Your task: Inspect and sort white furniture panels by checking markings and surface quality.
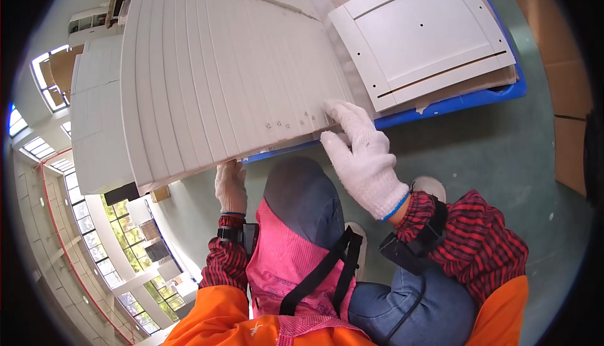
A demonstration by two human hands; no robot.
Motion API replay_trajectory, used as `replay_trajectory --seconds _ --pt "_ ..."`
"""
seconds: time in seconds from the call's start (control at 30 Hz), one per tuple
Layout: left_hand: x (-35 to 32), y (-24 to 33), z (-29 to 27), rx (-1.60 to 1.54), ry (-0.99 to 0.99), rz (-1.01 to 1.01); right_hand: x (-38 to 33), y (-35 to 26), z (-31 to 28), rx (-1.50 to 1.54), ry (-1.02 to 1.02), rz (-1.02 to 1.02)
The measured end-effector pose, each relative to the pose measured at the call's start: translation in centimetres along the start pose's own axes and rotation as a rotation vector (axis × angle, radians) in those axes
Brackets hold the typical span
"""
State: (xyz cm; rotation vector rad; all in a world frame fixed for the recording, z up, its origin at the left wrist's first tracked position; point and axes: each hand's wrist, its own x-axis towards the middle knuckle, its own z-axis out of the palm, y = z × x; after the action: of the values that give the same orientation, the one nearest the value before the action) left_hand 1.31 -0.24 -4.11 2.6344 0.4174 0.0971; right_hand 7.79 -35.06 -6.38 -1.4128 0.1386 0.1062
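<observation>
The stack of white panels (239, 69) is at far left, beside a framed panel (428, 31). Handling the stack's near edge seems in hand: the right hand (363, 156), grip half open, is at its corner; the left hand's grip (231, 189) is partly hidden, so I cannot tell. Next calls for even support.

- Stack of white boards (233, 75): leaning faces, small printed marks near lower edge.
- Left hand (231, 187): white-gloved, at the stack's lower edge, fingertips partly hidden.
- Right hand (363, 157): white-gloved, thumb parted from fingers, at the stack's lower right corner.
- White slotted panel (428, 38): lying right of the stack, above blue pallet (465, 100).
- Floor (503, 151): green, pale specks.
</observation>
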Motion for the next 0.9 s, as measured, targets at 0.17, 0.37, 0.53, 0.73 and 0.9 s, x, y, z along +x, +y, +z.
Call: replay_trajectory --seconds 0.17,0.37,0.53,0.73,0.9 --pt "0.2 -0.5 0.4 -0.508 0.056 -0.317 0.3 0.0 -0.1 0.049 0.012 -0.047" --pt "0.1 -0.3 0.5 -0.447 0.065 -0.26 0.1 -0.7 -0.5 0.004 -0.034 -0.076" --pt "-0.2 0.2 0.3 -0.133 0.037 -0.058 0.0 -1.5 -0.5 0.012 -0.067 -0.126" --pt "-0.2 0.7 0.1 0.41 0.062 0.238 0.1 -2.0 -0.4 0.003 -0.078 -0.167" --pt "-0.1 0.5 0.1 0.323 0.07 0.219 0.2 -2.3 -0.4 0.035 -0.103 -0.185"
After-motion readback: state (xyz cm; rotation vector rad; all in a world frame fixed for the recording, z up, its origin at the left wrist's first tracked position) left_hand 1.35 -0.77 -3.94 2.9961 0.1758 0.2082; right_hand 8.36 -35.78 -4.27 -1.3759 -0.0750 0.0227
